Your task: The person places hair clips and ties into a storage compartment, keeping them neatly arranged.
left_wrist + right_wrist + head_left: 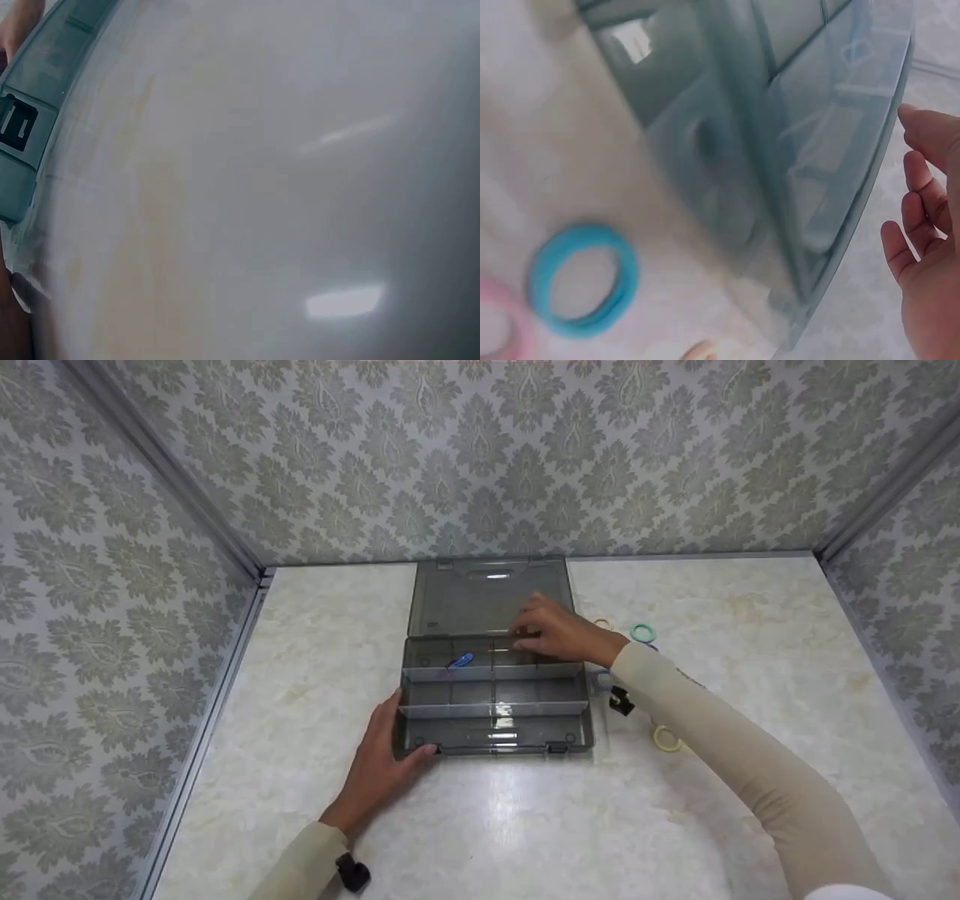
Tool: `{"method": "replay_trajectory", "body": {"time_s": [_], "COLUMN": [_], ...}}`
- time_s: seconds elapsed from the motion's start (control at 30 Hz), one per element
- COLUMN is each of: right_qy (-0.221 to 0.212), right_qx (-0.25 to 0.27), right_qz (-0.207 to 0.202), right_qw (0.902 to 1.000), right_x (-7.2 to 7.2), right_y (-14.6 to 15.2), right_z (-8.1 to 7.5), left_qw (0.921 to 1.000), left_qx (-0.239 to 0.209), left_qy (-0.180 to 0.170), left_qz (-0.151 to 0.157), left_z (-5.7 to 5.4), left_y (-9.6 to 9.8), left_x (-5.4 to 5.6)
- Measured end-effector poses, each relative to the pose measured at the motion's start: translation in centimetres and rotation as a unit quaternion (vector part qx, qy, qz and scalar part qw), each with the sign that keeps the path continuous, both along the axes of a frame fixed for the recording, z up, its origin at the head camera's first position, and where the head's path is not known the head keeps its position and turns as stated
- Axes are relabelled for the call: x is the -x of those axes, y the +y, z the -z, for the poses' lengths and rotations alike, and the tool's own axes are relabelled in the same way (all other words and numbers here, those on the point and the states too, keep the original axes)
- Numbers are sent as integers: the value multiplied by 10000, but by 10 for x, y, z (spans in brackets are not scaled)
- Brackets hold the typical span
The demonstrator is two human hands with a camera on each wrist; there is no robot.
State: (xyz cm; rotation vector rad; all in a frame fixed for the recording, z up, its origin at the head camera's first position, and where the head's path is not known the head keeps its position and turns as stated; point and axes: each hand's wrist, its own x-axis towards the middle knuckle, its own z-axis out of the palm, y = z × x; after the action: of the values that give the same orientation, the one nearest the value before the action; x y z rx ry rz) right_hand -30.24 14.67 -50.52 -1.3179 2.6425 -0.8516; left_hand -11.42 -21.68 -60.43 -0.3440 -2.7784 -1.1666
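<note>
Here's the marbled table — 1 open grey box on it, 1 green ring, 1 yellow ring nearby.

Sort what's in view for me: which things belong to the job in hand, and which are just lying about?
Seemingly in the job:
divided box, its lid open
blue item in its back row
left hand at its front-left corner
right hand above it

Lying about on the right, perhaps for later:
orange ring
green ring
yellow ring
</note>
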Motion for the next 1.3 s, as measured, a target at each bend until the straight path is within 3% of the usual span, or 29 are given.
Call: {"method": "replay_trajectory", "body": {"time_s": [0.33,0.7,0.97,1.3], "right_qy": [-345,-733,-718,-959], "right_qx": [558,1361,1387,1256], "right_qz": [593,1111,1728,2240], "right_qw": [9961,9817,9725,9617], "right_x": [4,2,-1,-19], "right_y": [44,96,129,162], "right_z": [5,17,32,45], "left_qw": [10000,10000,10000,10000], "left_qx": [-11,-5,75,83], "left_qy": [12,-20,45,48], "left_qz": [-3,-10,10,-4], "left_z": [0,0,1,1], "left_y": [1,-1,0,0], "left_x": [0,0,-1,-1]}}
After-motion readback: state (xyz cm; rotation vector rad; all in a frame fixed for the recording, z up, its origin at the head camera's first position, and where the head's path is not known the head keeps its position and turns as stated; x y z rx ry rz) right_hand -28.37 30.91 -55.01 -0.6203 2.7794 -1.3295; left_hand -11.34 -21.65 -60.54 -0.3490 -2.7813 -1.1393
